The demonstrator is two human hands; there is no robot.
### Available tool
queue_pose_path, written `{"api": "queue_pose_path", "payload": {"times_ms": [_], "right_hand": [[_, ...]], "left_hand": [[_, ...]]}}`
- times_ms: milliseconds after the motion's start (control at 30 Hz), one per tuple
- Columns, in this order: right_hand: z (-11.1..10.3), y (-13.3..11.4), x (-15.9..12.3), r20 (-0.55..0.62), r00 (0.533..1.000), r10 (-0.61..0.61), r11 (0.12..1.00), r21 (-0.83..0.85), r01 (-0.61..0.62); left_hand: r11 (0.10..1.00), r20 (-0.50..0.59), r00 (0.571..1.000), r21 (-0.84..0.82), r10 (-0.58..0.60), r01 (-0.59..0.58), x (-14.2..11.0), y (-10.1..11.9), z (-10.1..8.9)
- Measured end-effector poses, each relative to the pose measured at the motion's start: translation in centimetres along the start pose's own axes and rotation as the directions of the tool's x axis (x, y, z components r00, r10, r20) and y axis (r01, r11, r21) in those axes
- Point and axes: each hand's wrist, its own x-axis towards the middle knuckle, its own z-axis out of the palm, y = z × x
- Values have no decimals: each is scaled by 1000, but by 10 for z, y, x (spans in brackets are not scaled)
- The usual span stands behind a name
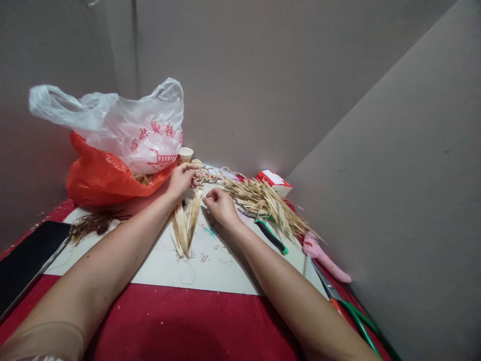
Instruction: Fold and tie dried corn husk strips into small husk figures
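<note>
Above the dried, straw-coloured husk strips [182, 230], my left hand [182, 179] reaches toward the twine with its fingers apart and loosely bent. I see nothing in it. To the right of the strips is my right hand [221, 206], its thumb and fingertips pinched together; whatever is between them, if anything, is too small to make out. The strips lie on a white sheet [233, 273], joining in a point toward me. A tangle of pale twine [206, 174] lies just beyond both hands. Close by on the right is a bundle of dry straw strips [263, 200].
At the left stand a red plastic bag [101, 175] and a white printed bag [128, 125]. A paper cup [185, 154] is behind my left hand. Green-handled pliers [272, 235], a pink-handled tool [326, 258] and green-handled scissors [345, 303] lie right. Grey walls enclose the table.
</note>
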Motion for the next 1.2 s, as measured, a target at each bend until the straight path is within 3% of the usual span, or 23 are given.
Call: {"api": "queue_pose_path", "payload": {"times_ms": [33, 100, 267, 367, 467, 533, 600, 667, 767, 900, 1033, 1200], "right_hand": [[2, -3, -1, -31, 997, -66, 995, -78, 64], [8, -12, -3, 30, 993, -115, 974, -192, 119], [25, -39, -5, 219, 975, -18, 838, -529, 135], [31, -41, 0, 280, 960, 30, 808, -572, 142], [28, -34, 5, 293, 956, 9, 898, -423, 121], [21, -29, 5, 268, 963, 26, 976, -217, 33], [12, -26, 4, 262, 961, 87, 994, 44, -102], [2, -25, 3, 263, 954, 147, 941, 259, -216], [-8, -26, 3, 247, 947, 205, 861, 415, -294], [-14, -27, 6, 207, 956, 206, 791, 541, -288], [-17, -28, 10, 104, 966, 235, 644, 728, -235], [-21, -25, 13, 27, 934, 356, 485, 849, -209]], "left_hand": [[1000, -6, 1000, 8, 0, 0, 0, 0, 0], [1000, -6, 1000, 16, 3, -3, 0, 0, 0], [1000, -9, 1000, 14, 11, -11, 0, -3, 0], [1000, -5, 1000, 21, 2, -2, 0, -6, 1], [998, 25, 999, 49, -37, 36, -2, -8, 1], [995, 45, 996, 70, -74, 70, -4, -8, 1], [993, 53, 995, 80, -90, 86, -4, -9, 0], [993, 52, 994, 75, -97, 93, -3, -8, -1], [992, 56, 992, 66, -114, 110, -3, -6, -3], [985, 177, 972, 107, -155, 137, -5, -2, -3], [971, 295, 928, 131, -229, 198, -9, -2, -1], [957, 444, 854, 222, -272, 189, -13, -2, 1]]}}
